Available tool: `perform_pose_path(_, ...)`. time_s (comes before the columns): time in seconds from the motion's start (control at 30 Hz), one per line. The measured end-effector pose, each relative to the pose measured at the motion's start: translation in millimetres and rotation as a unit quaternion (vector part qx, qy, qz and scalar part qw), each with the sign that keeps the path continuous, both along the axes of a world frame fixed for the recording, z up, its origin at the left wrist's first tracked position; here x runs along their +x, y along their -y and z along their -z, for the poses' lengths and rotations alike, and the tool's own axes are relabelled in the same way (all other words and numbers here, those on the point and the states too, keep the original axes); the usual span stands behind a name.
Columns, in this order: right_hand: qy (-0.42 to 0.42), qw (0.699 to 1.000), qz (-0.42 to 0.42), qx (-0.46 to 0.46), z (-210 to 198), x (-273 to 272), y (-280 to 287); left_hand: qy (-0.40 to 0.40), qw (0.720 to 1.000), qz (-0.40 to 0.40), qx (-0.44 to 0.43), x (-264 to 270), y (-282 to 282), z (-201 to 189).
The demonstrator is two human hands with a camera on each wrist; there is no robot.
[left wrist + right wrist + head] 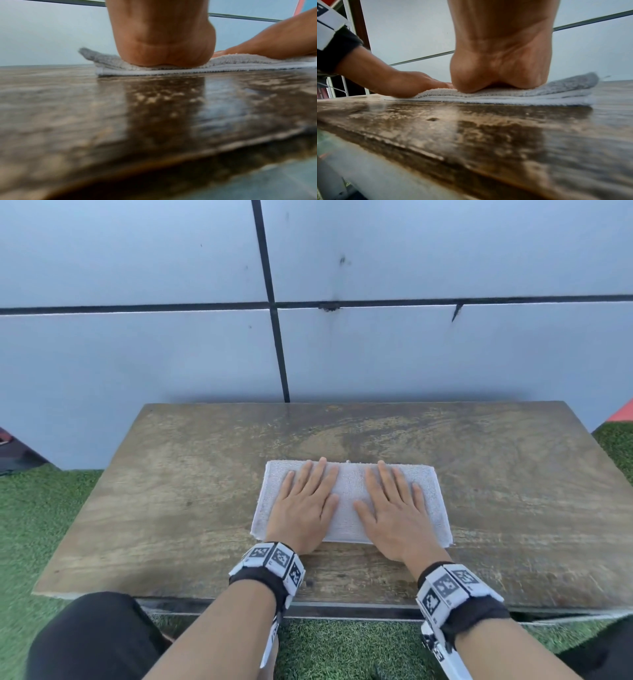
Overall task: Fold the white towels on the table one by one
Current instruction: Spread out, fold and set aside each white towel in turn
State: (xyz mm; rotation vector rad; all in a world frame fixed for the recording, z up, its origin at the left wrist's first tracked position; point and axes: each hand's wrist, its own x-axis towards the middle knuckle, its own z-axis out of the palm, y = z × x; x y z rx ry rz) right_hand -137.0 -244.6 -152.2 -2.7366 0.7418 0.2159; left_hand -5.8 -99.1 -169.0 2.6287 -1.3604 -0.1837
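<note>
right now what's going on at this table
A person is pressing a folded white towel flat on a worn wooden table. The left hand and the right hand both lie palm down on it, side by side with fingers straight. The wrist views show stacked layers at the towel's edge, so it is already folded over.

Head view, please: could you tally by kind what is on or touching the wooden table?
White towel, folded, lying flat: 1
Hands pressing flat on it, left hand and right hand: 2
Wooden table: 1
Total: 4
</note>
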Motion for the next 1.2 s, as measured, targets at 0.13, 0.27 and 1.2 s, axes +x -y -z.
perform_pose_path(0.13,0.004,1.0,0.015,-0.009,0.8,-11.7,11.4,-0.006,1.0,-0.026,-0.005,4.7,-7.1,-0.1)
perform_pose_path(0.27,-0.006,0.999,0.029,-0.021,0.9,-25.1,20.6,-0.014,0.998,-0.065,0.0,8.7,-13.3,-1.2)
perform_pose_path(1.2,0.007,0.988,-0.084,0.127,-20.4,-84.3,-29.7,-0.181,0.982,0.025,0.049,-49.5,-115.8,-48.0)
